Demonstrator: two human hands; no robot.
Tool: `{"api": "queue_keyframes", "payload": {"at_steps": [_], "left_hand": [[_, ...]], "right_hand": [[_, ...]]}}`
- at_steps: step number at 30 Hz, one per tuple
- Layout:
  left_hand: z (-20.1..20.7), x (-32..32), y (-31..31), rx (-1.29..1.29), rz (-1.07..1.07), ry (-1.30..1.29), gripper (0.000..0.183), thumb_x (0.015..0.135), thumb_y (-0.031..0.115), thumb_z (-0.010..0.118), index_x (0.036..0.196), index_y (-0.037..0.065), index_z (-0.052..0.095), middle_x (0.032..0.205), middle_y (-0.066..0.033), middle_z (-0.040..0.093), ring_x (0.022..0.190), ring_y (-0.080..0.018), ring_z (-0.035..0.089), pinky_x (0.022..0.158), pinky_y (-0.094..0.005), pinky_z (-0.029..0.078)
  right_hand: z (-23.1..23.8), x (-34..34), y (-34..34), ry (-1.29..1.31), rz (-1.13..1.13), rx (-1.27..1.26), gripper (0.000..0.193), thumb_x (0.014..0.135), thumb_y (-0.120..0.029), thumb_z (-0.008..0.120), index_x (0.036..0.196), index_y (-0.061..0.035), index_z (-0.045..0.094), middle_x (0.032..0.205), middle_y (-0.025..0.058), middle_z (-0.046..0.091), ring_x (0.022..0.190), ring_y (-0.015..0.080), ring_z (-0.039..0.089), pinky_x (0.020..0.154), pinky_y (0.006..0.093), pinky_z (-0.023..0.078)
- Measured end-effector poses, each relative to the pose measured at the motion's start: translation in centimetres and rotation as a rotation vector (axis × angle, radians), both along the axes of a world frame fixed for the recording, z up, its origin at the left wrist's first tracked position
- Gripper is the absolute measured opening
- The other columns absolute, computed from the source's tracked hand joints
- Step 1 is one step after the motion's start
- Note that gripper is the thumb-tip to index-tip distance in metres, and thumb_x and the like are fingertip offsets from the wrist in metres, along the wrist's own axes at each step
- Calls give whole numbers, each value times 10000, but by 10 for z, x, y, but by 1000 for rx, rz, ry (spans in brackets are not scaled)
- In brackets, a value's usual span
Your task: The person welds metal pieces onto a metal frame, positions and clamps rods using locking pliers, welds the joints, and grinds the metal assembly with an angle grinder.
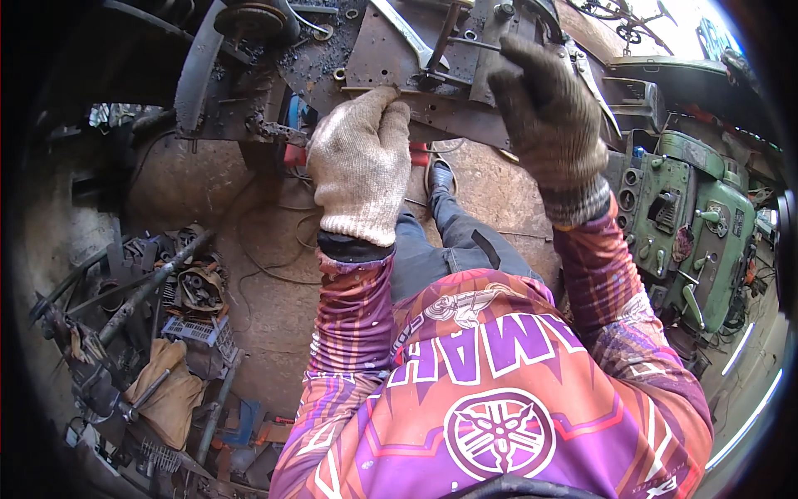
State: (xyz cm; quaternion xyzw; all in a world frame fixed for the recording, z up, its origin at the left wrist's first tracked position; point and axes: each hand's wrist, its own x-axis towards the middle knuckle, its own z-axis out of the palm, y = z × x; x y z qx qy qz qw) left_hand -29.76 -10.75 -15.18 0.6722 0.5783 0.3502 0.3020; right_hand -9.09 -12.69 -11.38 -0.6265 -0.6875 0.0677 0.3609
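Observation:
My left hand (pixel 359 162), in a light knitted work glove, rests at the near edge of a dirty steel workbench (pixel 449 123). Its fingers are pressed together and curl down at a flat metal plate (pixel 378 60); their tips are hidden, so what they grip cannot be made out. Raised over the bench's right side is my right hand (pixel 559 125), in a darker, soiled glove. Its thumb and fingers are apart, slightly blurred, with nothing seen in them. Between the hands, a large wrench (pixel 406 32) lies on the plate beside an upright metal rod (pixel 445 37) with crossbars.
A round grinding or cutting machine part (pixel 249 21) stands at the bench's far left, with metal chips around it. On the right is a green machine (pixel 694 224) with levers. Scrap metal and a plastic crate (pixel 198 331) fill the left floor. A cable (pixel 249 258) loops across the floor.

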Motion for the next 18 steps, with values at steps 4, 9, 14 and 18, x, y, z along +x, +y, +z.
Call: {"api": "queue_keyframes", "payload": {"at_steps": [4, 9, 14, 18], "left_hand": [[8, 4, -1, 50, -17, 35, 211, 868, 180, 722, 1019, 35, 743, 966, -179, 724, 900, -318, 710, 823, -383, 542], [9, 14, -1, 70, -49, 65, 191, 865, 177, 724, 996, 39, 742, 945, -179, 721, 898, -336, 701, 818, -391, 540], [18, 25, 4, 81, -75, 88, 192, 863, 178, 725, 999, 45, 744, 939, -169, 722, 891, -338, 696, 816, -400, 538], [21, 35, 14, 122, -48, 131, 232, 872, 194, 728, 1024, 20, 738, 956, -170, 724, 898, -326, 698, 826, -394, 537]], "right_hand": [[4, -4, -54, 92, 133, -100, 359, 866, -133, 730, 1206, -88, 622, 916, 124, 723, 809, 284, 720, 742, 375, 577], [-21, 20, -134, 188, 111, -604, 313, 900, -231, 689, 1171, -77, 663, 1047, 178, 703, 971, 347, 690, 802, 400, 557], [-82, 85, -202, 221, -228, -956, 370, 922, -311, 665, 1196, -62, 659, 1111, 199, 699, 1074, 360, 663, 936, 422, 518], [-123, 149, -237, 135, -476, -1209, 408, 908, -337, 651, 1171, -26, 673, 1109, 196, 709, 1061, 320, 679, 922, 397, 526]]}}
